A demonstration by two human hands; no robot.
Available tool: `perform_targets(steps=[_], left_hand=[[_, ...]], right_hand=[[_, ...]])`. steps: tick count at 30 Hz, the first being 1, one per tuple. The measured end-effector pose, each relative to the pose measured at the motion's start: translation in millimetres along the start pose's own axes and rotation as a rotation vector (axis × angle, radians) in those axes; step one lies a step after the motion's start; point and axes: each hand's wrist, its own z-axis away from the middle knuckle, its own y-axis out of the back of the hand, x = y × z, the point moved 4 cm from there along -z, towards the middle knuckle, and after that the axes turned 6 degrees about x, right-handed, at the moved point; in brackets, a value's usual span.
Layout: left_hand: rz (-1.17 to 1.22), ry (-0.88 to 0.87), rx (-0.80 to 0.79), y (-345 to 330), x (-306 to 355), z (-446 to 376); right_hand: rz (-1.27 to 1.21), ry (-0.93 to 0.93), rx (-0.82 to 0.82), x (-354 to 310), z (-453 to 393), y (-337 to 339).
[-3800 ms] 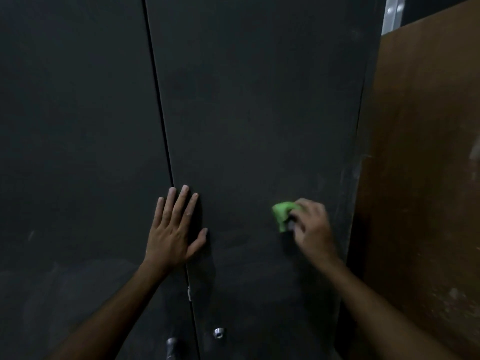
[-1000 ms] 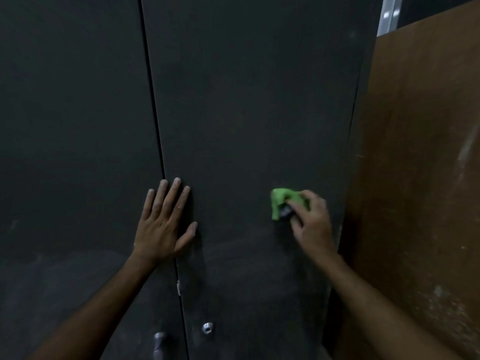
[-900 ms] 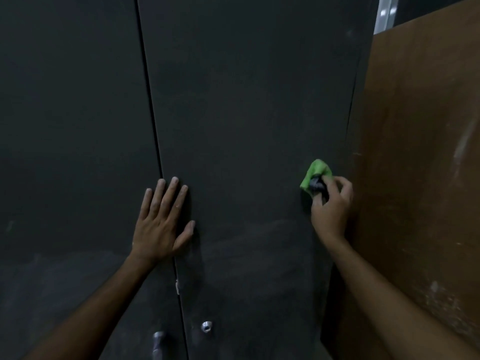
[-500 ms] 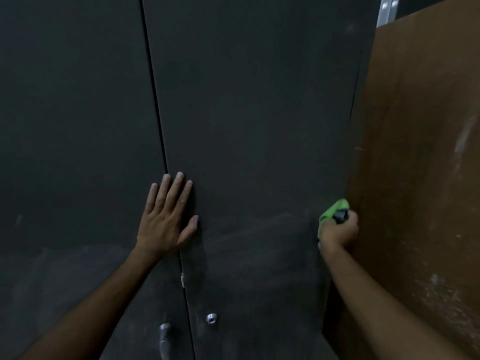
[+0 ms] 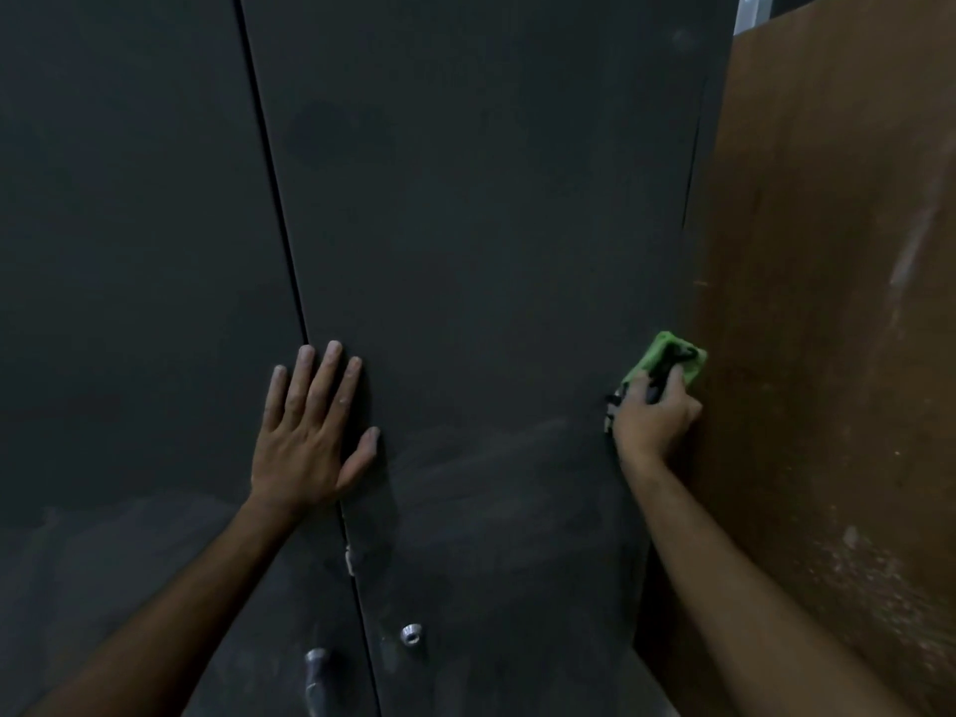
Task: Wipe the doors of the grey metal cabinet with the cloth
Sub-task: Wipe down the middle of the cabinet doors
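Note:
Two dark grey metal cabinet doors fill the view, the left door (image 5: 134, 282) and the right door (image 5: 491, 240), split by a thin vertical seam. My left hand (image 5: 310, 432) lies flat with fingers spread across the seam. My right hand (image 5: 653, 414) grips a green cloth (image 5: 659, 349) and presses it on the right door's far right edge. Dusty smears show on the lower part of both doors.
A brown wooden board (image 5: 827, 328) stands right beside the cabinet's right edge. Low on the doors sit a round metal lock (image 5: 412, 634) and a metal handle (image 5: 314, 675). A pale metal strip (image 5: 750, 10) shows at the top right.
My right hand carried the cloth from mid-door over to the right edge, then down and a little up again along it. My left hand stayed flat on the seam.

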Motion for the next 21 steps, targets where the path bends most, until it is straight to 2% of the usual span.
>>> perform_targets(steps=[2, 4, 7, 10, 11, 13, 14, 16, 18, 21], left_hand=[[-0.005, -0.007, 0.000, 0, -1, 1], [-0.004, -0.010, 0.003, 1, -2, 1], [0.010, -0.004, 0.018, 3, -1, 0], [-0.003, -0.003, 0.019, 3, 1, -1], [-0.004, -0.002, 0.019, 3, 1, -1], [0.001, -0.003, 0.023, 2, 1, -1], [0.001, -0.002, 0.025, 2, 0, -1], [-0.005, -0.004, 0.034, 2, 0, 0], [-0.001, -0.010, 0.032, 2, 0, 0], [0.013, -0.006, 0.030, 3, 0, -1]], right_hand=[[0.017, 0.158, -0.048, -3, 27, -9], [0.083, 0.232, -0.108, 26, 56, -8], [0.114, 0.108, -0.078, 62, 55, 4], [0.006, -0.109, 0.049, 40, 26, -2], [-0.005, -0.116, 0.052, 26, 24, -7], [-0.031, 0.034, 0.036, -1, 43, -16], [-0.039, 0.146, -0.003, -4, 59, -20], [-0.004, 0.251, -0.142, 13, 93, -24], [0.024, 0.217, -0.184, 40, 100, -18], [-0.073, 0.038, -0.024, 52, 67, -18]])
